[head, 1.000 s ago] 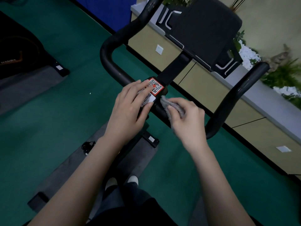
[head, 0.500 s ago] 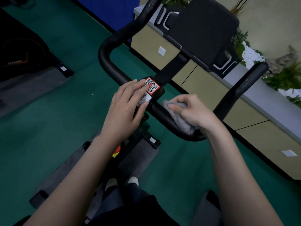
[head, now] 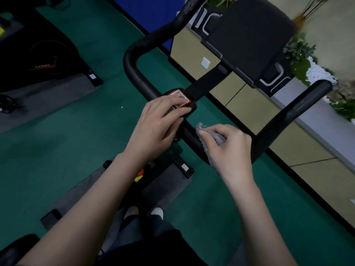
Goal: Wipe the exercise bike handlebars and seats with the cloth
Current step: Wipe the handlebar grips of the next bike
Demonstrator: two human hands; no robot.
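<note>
The person is standing over an exercise bike, and the black handlebar (head: pixel 131 68) is curving in a wide U across the middle of the head view, both ends reaching up and away. The left hand (head: pixel 155 123) is resting on the centre clamp of the bar, its fingers lying fairly straight and together, holding nothing and covering the lower part of a red-edged QR-code sticker (head: pixel 182 96). Just to the right of it, the right hand (head: pixel 230 148) is gripping a grey cloth (head: pixel 219 138), fingers curled round the bunched fabric and pressing it against the cross section of the handlebar; a corner of the cloth is poking out towards the left hand and another fold is hanging below the bar. The two hands are sitting near each other without touching. The black console (head: pixel 249 35) is rising on its stem beyond the clamp. Below, the person's white shoes (head: pixel 132 211) are showing on a grey mat (head: pixel 169 183) laid over the green floor (head: pixel 76 131). A second black exercise machine (head: pixel 38 58) is standing at the far left, and a planter with greenery and white pebbles (head: pixel 317 72) is running along the right side.
</note>
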